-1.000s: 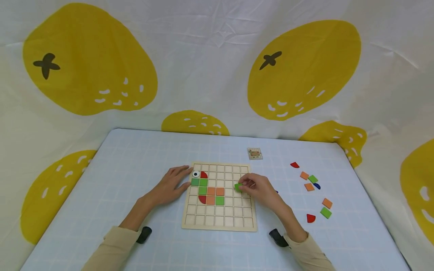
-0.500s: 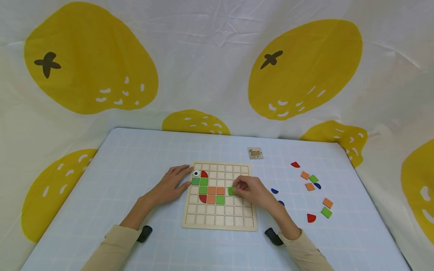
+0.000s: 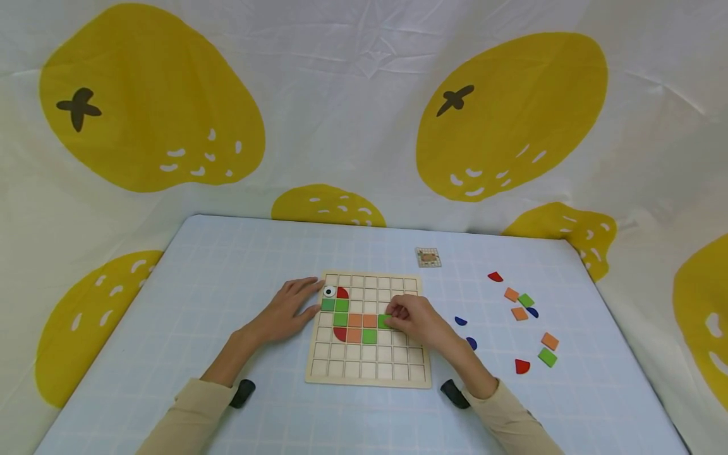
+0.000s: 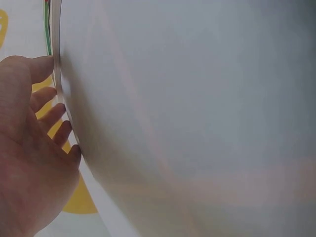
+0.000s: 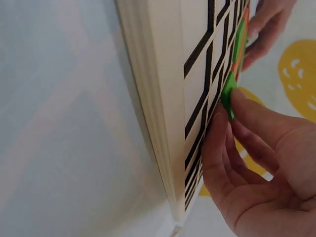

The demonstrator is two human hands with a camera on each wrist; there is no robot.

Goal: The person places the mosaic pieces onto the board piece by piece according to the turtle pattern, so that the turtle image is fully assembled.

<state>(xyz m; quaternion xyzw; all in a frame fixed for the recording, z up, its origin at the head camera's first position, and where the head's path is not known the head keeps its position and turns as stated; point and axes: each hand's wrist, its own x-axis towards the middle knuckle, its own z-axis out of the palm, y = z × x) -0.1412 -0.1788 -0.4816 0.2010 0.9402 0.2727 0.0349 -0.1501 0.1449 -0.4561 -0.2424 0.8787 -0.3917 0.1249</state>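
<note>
My right hand [image 3: 418,321] pinches a green square tile [image 5: 228,94] between thumb and fingers, over the grid board, right beside an orange tile [image 3: 370,321]. The wooden grid board [image 3: 368,377] bears several placed tiles: green and orange squares, red quarter-circles and a round white eye piece [image 3: 329,291]. My left hand [image 3: 284,314] rests at the board's left edge, fingers spread, thumb and fingertips touching that edge. In the left wrist view, the left hand's fingers [image 4: 45,118] lie along the rim and hold no tile.
Loose tiles lie right of the board: blue half-circles [image 3: 471,343], red quarter-circles [image 3: 521,366], orange squares [image 3: 549,341] and green squares [image 3: 547,357]. A small printed card [image 3: 428,257] lies behind the board. A white curtain with yellow fruit shapes [image 3: 512,114] hangs behind the table.
My right hand has moved left across the board with the green tile, up to the orange tile. Two blue half-circles have come into view beside the right forearm. The left hand has stayed still.
</note>
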